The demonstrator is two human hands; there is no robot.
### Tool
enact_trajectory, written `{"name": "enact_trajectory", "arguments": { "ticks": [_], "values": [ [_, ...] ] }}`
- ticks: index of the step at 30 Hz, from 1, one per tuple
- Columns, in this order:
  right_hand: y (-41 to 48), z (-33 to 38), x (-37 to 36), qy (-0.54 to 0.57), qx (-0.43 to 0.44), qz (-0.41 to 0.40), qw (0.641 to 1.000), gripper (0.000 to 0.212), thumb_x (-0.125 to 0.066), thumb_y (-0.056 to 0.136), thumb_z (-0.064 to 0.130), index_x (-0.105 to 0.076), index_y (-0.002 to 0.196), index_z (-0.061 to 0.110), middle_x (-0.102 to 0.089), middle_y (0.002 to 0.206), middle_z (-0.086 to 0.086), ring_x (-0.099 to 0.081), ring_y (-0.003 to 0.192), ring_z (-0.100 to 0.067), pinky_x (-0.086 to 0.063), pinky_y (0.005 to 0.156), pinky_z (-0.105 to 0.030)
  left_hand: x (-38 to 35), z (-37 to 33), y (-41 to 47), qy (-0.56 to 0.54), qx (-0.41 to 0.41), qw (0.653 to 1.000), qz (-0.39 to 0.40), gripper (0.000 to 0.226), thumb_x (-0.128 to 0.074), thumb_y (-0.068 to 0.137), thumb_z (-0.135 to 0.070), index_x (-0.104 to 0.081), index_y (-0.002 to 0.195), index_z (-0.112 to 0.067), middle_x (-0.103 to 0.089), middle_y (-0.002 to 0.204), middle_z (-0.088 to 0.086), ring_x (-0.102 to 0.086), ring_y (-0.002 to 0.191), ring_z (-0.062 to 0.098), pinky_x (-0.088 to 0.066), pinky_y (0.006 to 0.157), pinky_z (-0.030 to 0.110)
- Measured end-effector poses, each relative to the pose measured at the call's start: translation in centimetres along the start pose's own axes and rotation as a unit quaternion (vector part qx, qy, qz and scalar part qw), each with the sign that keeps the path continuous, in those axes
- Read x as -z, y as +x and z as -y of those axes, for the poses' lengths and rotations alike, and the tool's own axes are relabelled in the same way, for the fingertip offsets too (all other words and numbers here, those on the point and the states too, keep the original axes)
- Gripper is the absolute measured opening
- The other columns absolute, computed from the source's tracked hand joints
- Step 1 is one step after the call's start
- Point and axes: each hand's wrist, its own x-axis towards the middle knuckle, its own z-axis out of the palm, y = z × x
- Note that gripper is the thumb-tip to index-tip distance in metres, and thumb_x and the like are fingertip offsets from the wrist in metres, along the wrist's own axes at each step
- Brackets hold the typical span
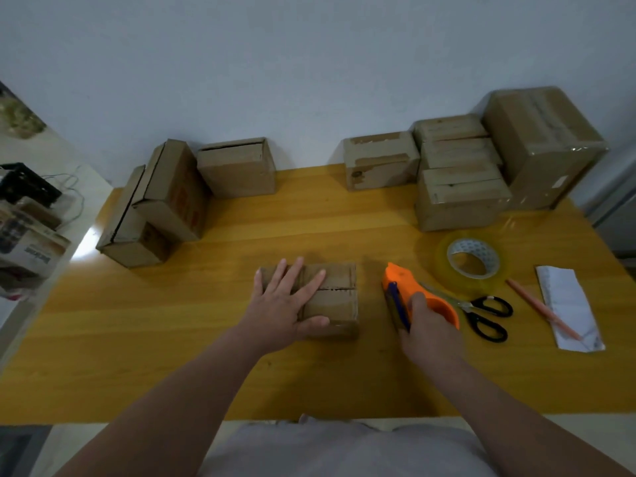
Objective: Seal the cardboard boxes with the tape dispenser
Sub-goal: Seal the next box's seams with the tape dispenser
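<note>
I'm watching the right hand clenching round the orange tape dispenser, fingers curling over its body, nose pointing away from the person. It is hanging just right of the small box, with a gap between the two; I can't tell whether it is touching the tabletop. The left hand is lying flat, fingers straight and spread, pressing down on the left part of that box's top, thumb along the near edge. The small box is sitting in the middle of the yellow table, flaps down, the slit between them showing to the right of the fingers. Just beyond the dispenser, black-handled scissors are lying beside a roll of clear tape. Further right, a pencil is resting across a slip of paper. Along the wall, three boxes are standing at the back left and a stack of boxes at the back right.
</note>
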Motion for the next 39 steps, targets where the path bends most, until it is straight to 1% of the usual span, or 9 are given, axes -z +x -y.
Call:
{"name": "enact_trajectory", "arguments": {
  "ticks": [5,9,14,16,20,24,27,31,39],
  "values": [
    [0.4,0.4,3.1,0.171,0.012,-0.065,0.983,0.026,-0.048,0.099,0.018,-0.038,0.122,0.024,-0.059,0.084,-0.003,-0.055,0.067,-0.021,-0.037,0.05,-0.031,0.1,-0.1,0.0,-0.006,-0.008,1.0,0.003,0.099,0.013,0.058,-0.093,0.01,0.147,-0.048,0.014,0.16,-0.004,0.019,0.146,0.025,0.016,0.111,0.059],
    [0.2,2.2,7.8,0.424,0.025,-0.029,0.905,0.023,-0.043,0.101,0.015,-0.042,0.118,0.031,-0.06,0.1,-0.004,-0.06,0.076,-0.015,-0.044,0.053,-0.028,0.2,-0.2,0.0,-0.002,-0.011,1.0,-0.001,0.103,0.016,0.056,-0.092,0.011,0.148,-0.045,0.013,0.16,-0.006,0.018,0.146,0.023,0.014,0.111,0.059],
    [-0.9,5.4,10.4,0.544,0.13,0.053,0.828,0.047,-0.079,0.077,0.029,-0.048,0.113,0.034,-0.061,0.108,-0.001,-0.065,0.088,-0.012,-0.053,0.065,-0.022,0.3,-0.2,0.0,-0.013,-0.016,1.0,-0.006,0.114,0.016,0.055,-0.093,0.009,0.152,-0.034,0.007,0.16,-0.007,0.013,0.147,0.021,0.01,0.112,0.06],
    [-0.5,6.5,9.8,0.527,0.168,0.087,0.829,0.065,-0.091,0.059,0.03,-0.05,0.109,0.036,-0.062,0.109,-0.003,-0.066,0.09,-0.013,-0.054,0.069,-0.025,0.4,-0.3,-0.1,-0.016,-0.015,1.0,-0.004,0.126,0.018,0.05,-0.094,0.004,0.154,-0.026,0.006,0.161,-0.006,0.013,0.147,0.019,0.009,0.113,0.059],
    [0.2,8.2,8.3,0.442,0.221,0.107,0.863,0.064,-0.089,0.064,0.014,-0.05,0.11,0.037,-0.061,0.105,-0.003,-0.065,0.083,-0.01,-0.055,0.067,-0.026,0.6,-0.4,-0.4,-0.004,-0.021,1.0,0.015,0.136,0.019,0.044,-0.094,-0.009,0.154,-0.017,0.001,0.162,0.0,0.011,0.148,0.019,0.012,0.113,0.057],
    [0.9,8.2,8.2,0.356,0.25,0.086,0.896,0.059,-0.083,0.067,0.01,-0.05,0.109,0.036,-0.057,0.102,0.009,-0.06,0.088,-0.007,-0.051,0.068,-0.025,1.0,-0.4,-0.7,-0.016,-0.023,0.999,0.021,0.119,0.001,0.058,-0.087,-0.009,0.154,-0.017,0.0,0.162,0.002,0.006,0.148,0.021,0.012,0.114,0.058],
    [1.1,8.0,8.2,0.28,0.283,0.069,0.915,0.06,-0.081,0.066,0.011,-0.049,0.112,0.033,-0.051,0.104,0.019,-0.055,0.091,-0.006,-0.043,0.064,-0.011,1.0,-0.3,-1.0,-0.001,-0.031,1.0,0.007,0.115,-0.001,0.064,-0.088,-0.011,0.154,-0.018,-0.008,0.162,0.0,-0.003,0.148,0.02,0.01,0.115,0.057],
    [1.2,7.6,8.3,0.212,0.299,0.017,0.93,0.066,-0.084,0.065,0.018,-0.049,0.119,0.033,-0.045,0.103,0.024,-0.049,0.094,-0.003,-0.036,0.062,-0.008,0.1,0.7,-2.6,-0.015,-0.002,0.999,-0.036,0.107,0.008,0.066,-0.086,0.0,0.154,-0.025,-0.003,0.161,-0.011,0.015,0.145,0.01,0.017,0.114,0.051],
    [0.9,7.5,8.2,0.143,0.313,-0.021,0.939,0.071,-0.083,0.067,0.027,-0.05,0.129,0.033,-0.039,0.097,0.027,-0.044,0.097,-0.008,-0.034,0.066,-0.016,0.2,2.0,-5.1,-0.049,0.045,0.995,-0.073,0.095,0.002,0.07,-0.071,-0.028,0.15,-0.028,-0.019,0.158,-0.012,-0.008,0.147,0.008,0.013,0.113,0.033]
  ]
}}
